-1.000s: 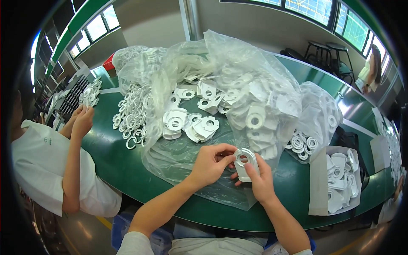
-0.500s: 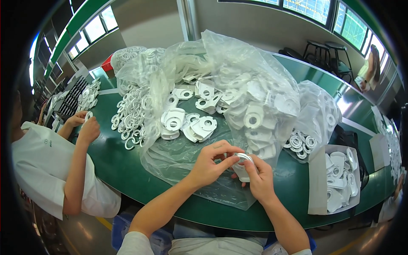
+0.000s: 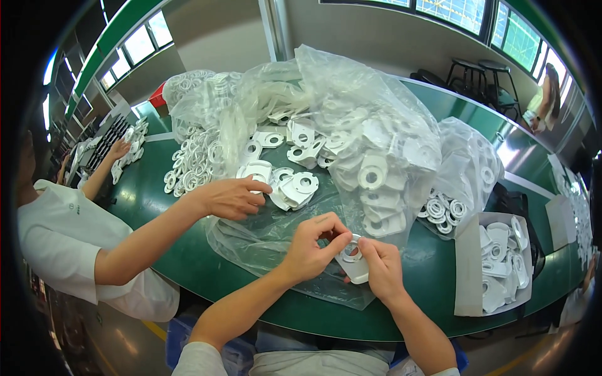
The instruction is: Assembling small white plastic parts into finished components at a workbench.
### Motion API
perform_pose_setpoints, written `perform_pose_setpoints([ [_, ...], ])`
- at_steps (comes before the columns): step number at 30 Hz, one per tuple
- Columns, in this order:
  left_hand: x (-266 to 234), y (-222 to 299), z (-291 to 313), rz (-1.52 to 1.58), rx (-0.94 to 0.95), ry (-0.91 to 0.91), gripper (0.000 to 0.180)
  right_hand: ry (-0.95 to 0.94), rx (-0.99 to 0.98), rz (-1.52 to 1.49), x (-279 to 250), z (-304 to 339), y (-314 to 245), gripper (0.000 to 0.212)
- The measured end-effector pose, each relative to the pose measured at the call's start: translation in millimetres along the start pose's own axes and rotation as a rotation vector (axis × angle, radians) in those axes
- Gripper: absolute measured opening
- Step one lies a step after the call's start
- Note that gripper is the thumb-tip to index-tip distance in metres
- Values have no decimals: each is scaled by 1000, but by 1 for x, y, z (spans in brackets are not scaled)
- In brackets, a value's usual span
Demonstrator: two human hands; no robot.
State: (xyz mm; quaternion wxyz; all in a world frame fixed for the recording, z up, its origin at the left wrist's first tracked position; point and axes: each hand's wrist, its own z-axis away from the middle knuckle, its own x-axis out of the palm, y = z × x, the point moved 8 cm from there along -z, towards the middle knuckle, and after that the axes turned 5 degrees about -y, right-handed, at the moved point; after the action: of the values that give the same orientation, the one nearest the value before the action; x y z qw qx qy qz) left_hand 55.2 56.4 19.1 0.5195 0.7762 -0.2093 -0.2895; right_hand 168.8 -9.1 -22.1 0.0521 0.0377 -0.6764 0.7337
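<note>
Between my two hands is a white plastic plate (image 3: 358, 272) with a round hole and a ring-shaped rim, held tilted over the near edge of the green table. My left hand (image 3: 311, 249) pinches its rim from the left, thumb and forefinger at the ring. From the right, my right hand (image 3: 383, 266) grips it with the thumb near the hole; its other fingers are mostly hidden. Beyond my hands, loose white plates of the same kind (image 3: 295, 190) lie on a clear plastic bag (image 3: 251, 241). A co-worker's hand (image 3: 236, 198) reaches in from the left, at the edge of that pile.
More white plates fill the large clear bag (image 3: 401, 141) behind. White rings (image 3: 188, 164) are heaped at the left, and other rings (image 3: 444, 210) lie at the right by a smaller bag. A carton (image 3: 467, 276) of white parts stands on the green table (image 3: 417, 301).
The plate in my hands has tipped, so more of its flat face shows. The co-worker's near arm has stretched right to the pile of plates; their other hand has moved to parts farther away.
</note>
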Motion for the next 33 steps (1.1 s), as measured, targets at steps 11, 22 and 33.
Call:
perform_pose_setpoints([
  [11, 0, 9, -3, -113, 25, -18, 8, 95, -302, 358, -5, 0, -18, 28],
  [22, 13, 2, -1, -47, -130, -106, 38, 57, -26, -81, -2, -2, -3, 34],
  [33, 2, -24, 0, 258, -257, -103, 12, -182, -27, -131, 17, -1, 0, 29],
])
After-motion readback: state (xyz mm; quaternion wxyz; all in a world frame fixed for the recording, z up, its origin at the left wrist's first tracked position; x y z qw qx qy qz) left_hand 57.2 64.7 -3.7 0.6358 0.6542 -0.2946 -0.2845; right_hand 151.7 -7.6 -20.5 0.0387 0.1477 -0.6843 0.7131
